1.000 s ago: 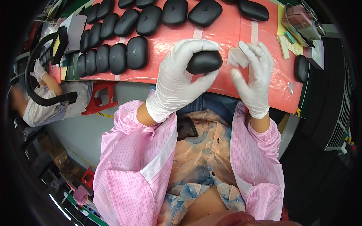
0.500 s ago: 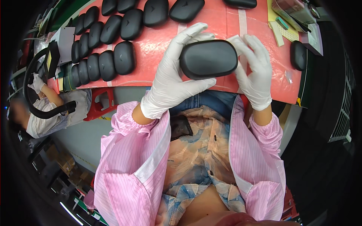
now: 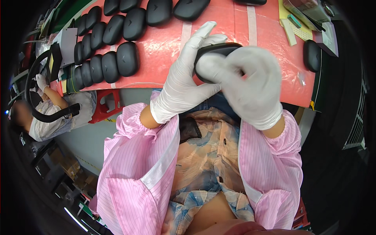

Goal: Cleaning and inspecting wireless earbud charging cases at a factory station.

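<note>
My left hand (image 3: 180, 84), in a white glove, grips a black rounded case (image 3: 219, 47) by its left end, above the front of the red-covered table. My right hand (image 3: 256, 84), also gloved in white, is smeared by motion and lies over the right part of the case. Pressed on the case's face is a blurred white wiping cloth (image 3: 209, 66) under the right fingers. Much of the case is hidden by that hand.
Several similar black cases (image 3: 128, 58) stand in rows on the red tabletop (image 3: 156, 58) to the left. Another black case (image 3: 311, 55) lies at the right edge, near a box (image 3: 328, 38). A black hose (image 3: 29, 90) curves at the left, beside a seated person (image 3: 51, 113).
My right hand has swung left from beside the case onto its face, taking the white cloth with it. The left hand keeps its hold; the case has tilted slightly.
</note>
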Available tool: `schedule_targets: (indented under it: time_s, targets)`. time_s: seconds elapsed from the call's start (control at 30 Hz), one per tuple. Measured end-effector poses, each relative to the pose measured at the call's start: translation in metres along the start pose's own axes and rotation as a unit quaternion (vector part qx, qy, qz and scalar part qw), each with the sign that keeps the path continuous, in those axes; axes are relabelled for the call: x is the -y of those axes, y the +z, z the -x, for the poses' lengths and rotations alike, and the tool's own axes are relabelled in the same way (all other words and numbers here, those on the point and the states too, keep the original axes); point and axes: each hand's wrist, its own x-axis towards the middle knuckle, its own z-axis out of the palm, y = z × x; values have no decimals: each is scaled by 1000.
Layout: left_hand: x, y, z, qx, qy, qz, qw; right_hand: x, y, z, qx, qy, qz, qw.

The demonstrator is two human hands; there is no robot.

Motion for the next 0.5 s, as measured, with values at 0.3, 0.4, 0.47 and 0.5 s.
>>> schedule_targets:
  time_s: [0.3, 0.4, 0.47, 0.5]
  targets:
    - [-1, -9, -5, -21, -1, 26, 999, -42, -4, 25, 72, 126, 94, 985]
    - [2, 0, -16, 18, -71, 68, 995, -31, -16, 24, 73, 78, -71, 992]
    - [-14, 3, -17, 95, -148, 121, 977, -24, -14, 30, 68, 26, -73, 995]
    - [-21, 5, -17, 86, -135, 102, 982, -24, -23, 31, 51, 63, -95, 992]
